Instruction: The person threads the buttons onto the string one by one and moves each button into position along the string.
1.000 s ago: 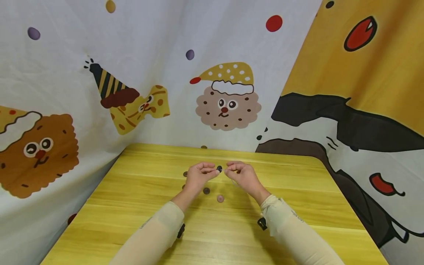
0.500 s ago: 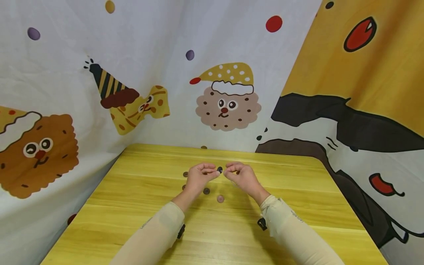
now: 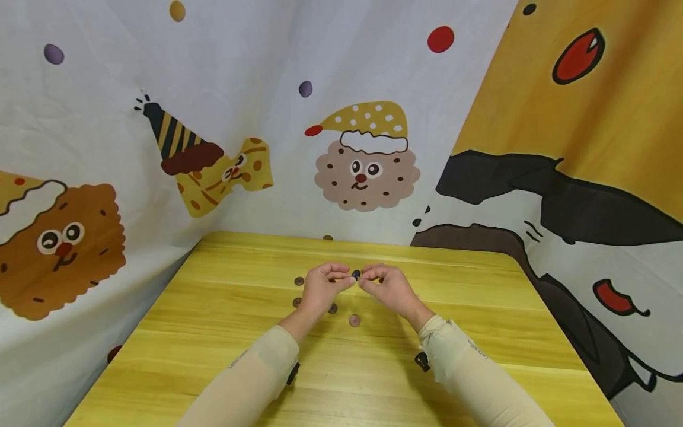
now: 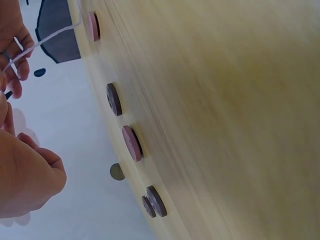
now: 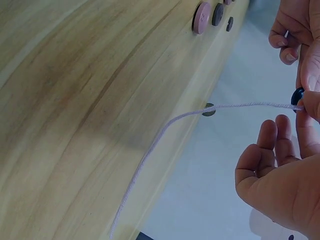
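In the head view both hands meet above the table's far half. My left hand (image 3: 322, 287) pinches a small dark button (image 3: 356, 274) at its fingertips. Close against it, my right hand (image 3: 392, 287) pinches a thin pale cord (image 5: 240, 105) near its end. The cord runs from the fingertips beside the dark button (image 5: 297, 95) and sags down over the table in the right wrist view. Fingers hide the button's holes, so whether the cord passes through cannot be told. A pinkish button (image 3: 354, 321) and a brown button (image 3: 333, 308) lie below the hands.
More brown buttons lie on the wooden table (image 3: 373, 379), including one at left (image 3: 299, 281) and another nearer (image 3: 297, 302). In the left wrist view a pink button (image 4: 131, 143) lies among several others. A printed cloth (image 3: 288, 207) hangs behind the table.
My right hand has come slightly left, closing the small gap to the dark button. My left hand has shifted a little to the right with the button.
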Tool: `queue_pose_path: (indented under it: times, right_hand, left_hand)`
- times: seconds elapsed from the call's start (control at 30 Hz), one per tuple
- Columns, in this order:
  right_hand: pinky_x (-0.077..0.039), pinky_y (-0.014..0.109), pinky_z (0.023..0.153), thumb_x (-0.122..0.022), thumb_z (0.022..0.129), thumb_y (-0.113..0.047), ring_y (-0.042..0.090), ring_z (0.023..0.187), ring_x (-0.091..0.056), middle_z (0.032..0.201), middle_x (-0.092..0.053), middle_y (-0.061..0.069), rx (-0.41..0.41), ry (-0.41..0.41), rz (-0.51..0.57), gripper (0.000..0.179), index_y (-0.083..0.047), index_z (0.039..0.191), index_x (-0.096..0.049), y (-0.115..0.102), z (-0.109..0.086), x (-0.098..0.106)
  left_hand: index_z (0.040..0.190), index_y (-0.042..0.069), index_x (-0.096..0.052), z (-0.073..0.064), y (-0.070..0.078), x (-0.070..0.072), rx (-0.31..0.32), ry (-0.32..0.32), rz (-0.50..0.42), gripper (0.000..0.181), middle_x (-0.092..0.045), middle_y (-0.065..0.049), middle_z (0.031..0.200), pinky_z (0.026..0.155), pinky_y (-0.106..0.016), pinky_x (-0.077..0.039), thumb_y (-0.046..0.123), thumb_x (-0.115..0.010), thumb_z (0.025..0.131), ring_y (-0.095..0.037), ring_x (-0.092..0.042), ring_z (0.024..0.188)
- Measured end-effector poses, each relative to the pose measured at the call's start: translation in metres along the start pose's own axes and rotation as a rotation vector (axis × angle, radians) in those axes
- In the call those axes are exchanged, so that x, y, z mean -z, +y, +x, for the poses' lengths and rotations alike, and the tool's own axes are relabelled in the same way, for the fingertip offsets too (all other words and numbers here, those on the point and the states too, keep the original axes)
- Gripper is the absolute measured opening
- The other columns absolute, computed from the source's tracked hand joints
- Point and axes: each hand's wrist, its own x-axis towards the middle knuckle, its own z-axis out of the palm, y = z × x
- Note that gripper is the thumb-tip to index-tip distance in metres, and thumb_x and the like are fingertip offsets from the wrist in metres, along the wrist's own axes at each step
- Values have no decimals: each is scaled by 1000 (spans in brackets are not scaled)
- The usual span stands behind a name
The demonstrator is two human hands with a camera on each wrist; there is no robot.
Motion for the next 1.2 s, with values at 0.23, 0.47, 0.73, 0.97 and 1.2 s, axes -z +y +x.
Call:
queue_pose_path:
  times: [0.23, 0.47, 0.73, 0.97, 1.2]
  right_hand:
    - [-54, 47, 101, -75, 103, -25, 23, 121, -68, 130, -75, 2, 6, -2, -16, 9, -20, 99, -81, 1, 0, -1]
    - [-55, 35, 90, -74, 104, -24, 14, 98, -67, 116, -78, -1, 25, 1, -30, 11, -15, 105, -80, 2, -1, -1]
    - [-47, 24, 63, -72, 105, -22, 14, 73, -57, 96, -76, 8, 32, -3, -50, 8, -15, 107, -77, -1, -3, -1]
    - [-55, 25, 68, -76, 102, -23, 11, 81, -66, 102, -81, -2, 0, 42, -60, 15, -14, 112, -81, -3, -3, -7]
    - [-52, 24, 66, -77, 101, -26, 10, 77, -63, 95, -81, -5, -2, 106, -107, 10, -18, 104, -83, -7, -10, -13]
  left_hand:
    - [117, 9, -78, 0, 0, -2, -27, 2, 44, 27, -83, -2, 106, 81, -28, -52, 19, -85, 94, -14, -70, 94]
    - [116, 11, -78, 0, -1, -2, -36, 9, 64, 24, -82, -2, 105, 81, -28, -54, 19, -85, 94, -12, -70, 92]
    - [116, 14, -76, 2, -2, 0, 15, 29, -8, 24, -82, -2, 104, 98, -36, -55, 18, -85, 94, -13, -71, 98]
    - [117, 12, -76, 0, 1, 0, 21, 28, -7, 26, -82, 1, 103, 99, -39, -54, 19, -85, 94, -14, -70, 99]
    - [116, 12, -76, -5, 1, -2, 12, 28, 9, 25, -82, 0, 104, 95, -35, -53, 19, -85, 94, -16, -71, 101]
